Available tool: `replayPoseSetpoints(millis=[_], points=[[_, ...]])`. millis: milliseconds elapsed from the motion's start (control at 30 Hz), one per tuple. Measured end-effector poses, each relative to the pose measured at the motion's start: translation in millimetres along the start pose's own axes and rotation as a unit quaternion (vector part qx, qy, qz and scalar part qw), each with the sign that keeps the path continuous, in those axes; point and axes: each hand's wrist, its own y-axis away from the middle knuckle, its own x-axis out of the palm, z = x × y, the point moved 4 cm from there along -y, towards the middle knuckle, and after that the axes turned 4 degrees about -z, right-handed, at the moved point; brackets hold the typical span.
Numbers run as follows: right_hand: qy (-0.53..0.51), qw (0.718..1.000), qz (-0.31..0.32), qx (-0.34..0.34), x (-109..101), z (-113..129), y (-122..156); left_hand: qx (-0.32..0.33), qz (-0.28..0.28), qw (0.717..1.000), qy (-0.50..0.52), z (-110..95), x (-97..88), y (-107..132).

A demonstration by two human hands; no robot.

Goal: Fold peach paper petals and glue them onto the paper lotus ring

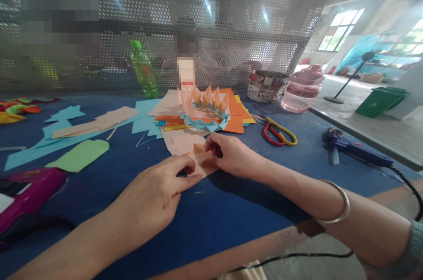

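Step in hand looks like folding peach paper square (202,162), lying on blue surface (238,209) just in front of folded paper flower (205,110). Your right hand (228,154) curled over fold, gripping it; wrist raised slightly. Left hand (150,196) half-closed, fingertips (195,177) holding near corner. Next move seems to call for pressing crease flat, edges kept aligned. Red-and-yellow scissors (279,132) lie to right.

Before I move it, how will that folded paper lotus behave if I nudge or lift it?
The paper lotus is probably light for its size. Its thin pointed petals look easily crushed by a firm grip. It sits on loose orange paper sheets, so a push may slide them too.
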Motion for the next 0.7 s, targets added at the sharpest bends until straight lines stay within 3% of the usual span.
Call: replayPoseSetpoints(millis=[700], points=[[-0.016,1.000,0.005,-0.002,-2.0,-4.1,0.3,-0.006,0.002,1.000,0.012,-1.5,-4.2,1.8]])
